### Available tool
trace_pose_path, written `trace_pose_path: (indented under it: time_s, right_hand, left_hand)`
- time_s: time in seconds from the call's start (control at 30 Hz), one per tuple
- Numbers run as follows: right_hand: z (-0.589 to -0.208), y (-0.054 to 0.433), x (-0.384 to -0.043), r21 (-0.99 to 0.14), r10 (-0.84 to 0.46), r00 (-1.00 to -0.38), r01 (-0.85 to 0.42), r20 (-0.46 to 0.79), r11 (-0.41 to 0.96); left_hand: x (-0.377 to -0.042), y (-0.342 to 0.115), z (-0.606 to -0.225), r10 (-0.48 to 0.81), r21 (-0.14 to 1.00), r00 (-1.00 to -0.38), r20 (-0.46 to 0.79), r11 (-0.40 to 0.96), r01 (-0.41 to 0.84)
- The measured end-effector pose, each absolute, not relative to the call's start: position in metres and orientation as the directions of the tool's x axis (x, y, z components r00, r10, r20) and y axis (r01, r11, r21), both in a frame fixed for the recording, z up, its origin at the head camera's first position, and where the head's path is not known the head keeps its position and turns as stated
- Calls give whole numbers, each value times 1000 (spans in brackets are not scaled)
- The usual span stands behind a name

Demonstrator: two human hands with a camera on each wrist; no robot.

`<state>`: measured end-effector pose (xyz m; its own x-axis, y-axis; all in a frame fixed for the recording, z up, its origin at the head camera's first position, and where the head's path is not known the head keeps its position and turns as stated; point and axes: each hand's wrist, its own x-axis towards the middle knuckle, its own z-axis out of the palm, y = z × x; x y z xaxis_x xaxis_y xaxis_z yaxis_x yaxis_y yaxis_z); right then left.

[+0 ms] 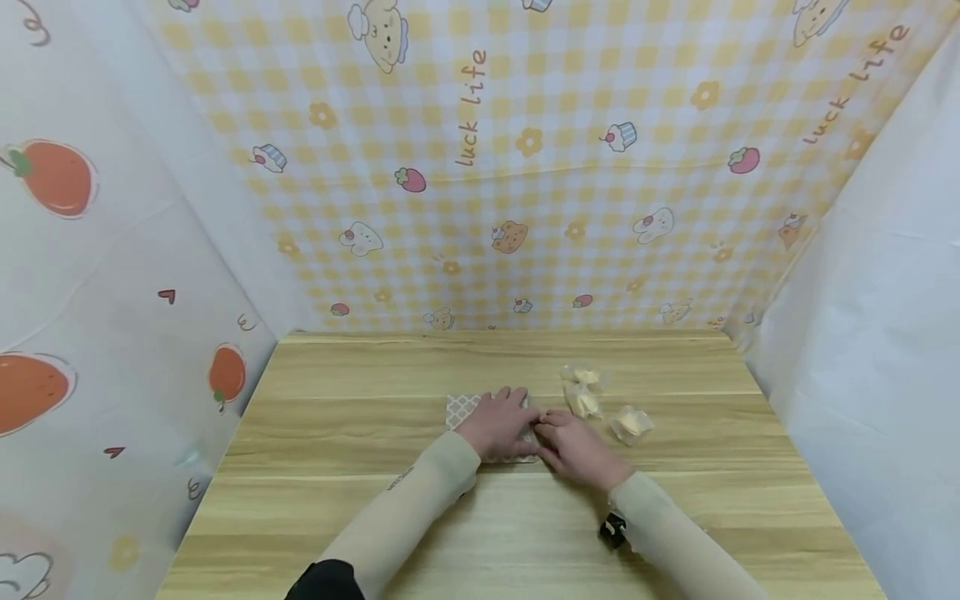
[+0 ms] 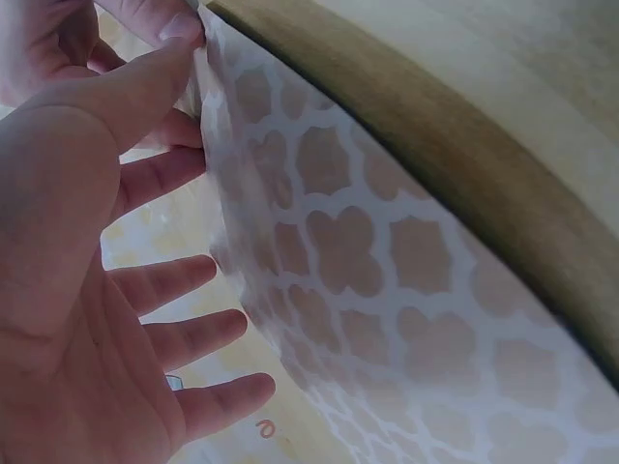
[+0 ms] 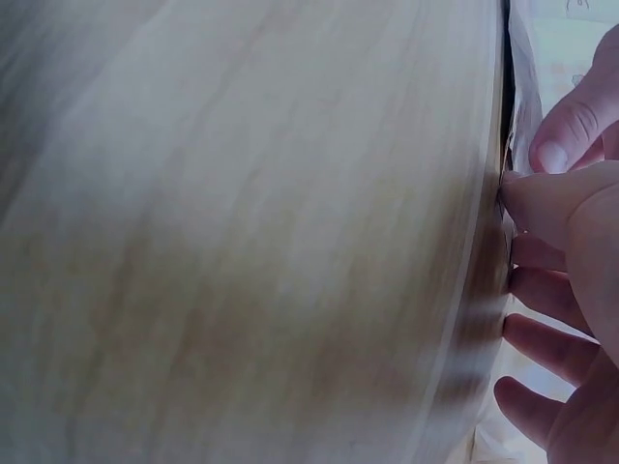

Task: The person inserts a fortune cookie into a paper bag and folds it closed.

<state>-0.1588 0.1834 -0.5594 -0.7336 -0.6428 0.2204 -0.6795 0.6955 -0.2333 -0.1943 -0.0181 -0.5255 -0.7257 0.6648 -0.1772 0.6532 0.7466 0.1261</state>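
A flat, paper-like patterned piece (image 1: 461,408) with a pale quatrefoil lattice lies on the wooden table. My left hand (image 1: 497,425) rests over its right half, fingers spread and nearly straight. In the left wrist view, the left fingertips (image 2: 232,324) touch the lattice-covered surface (image 2: 377,251), and the thumb reaches its edge. At the right edge, my right hand (image 1: 581,450) touches with thumb and fingertips set apart along it. The two thumbs meet closely there in the right wrist view, where the right fingers (image 3: 546,343) are spread.
Several cream-coloured pieces in clear wrappers (image 1: 585,402) lie beyond my right hand, and another wrapped piece (image 1: 632,423) sits to its right. The wooden tabletop (image 1: 337,425) meets a yellow checked backdrop (image 1: 525,200) at its far edge. Fabric walls flank both sides.
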Motion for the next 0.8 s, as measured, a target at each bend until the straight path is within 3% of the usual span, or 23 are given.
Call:
trace_pose_path:
  time_s: [0.47, 0.8]
  right_hand:
    - [-563, 182, -158, -231, -646, -728, -686, 230, 690]
    - [-565, 186, -159, -239, -663, -704, -710, 254, 662]
  left_hand:
    - [-198, -13, -522, 650, 79, -732, -206, 757, 649]
    - [-201, -12, -515, 667, 118, -708, -230, 742, 660]
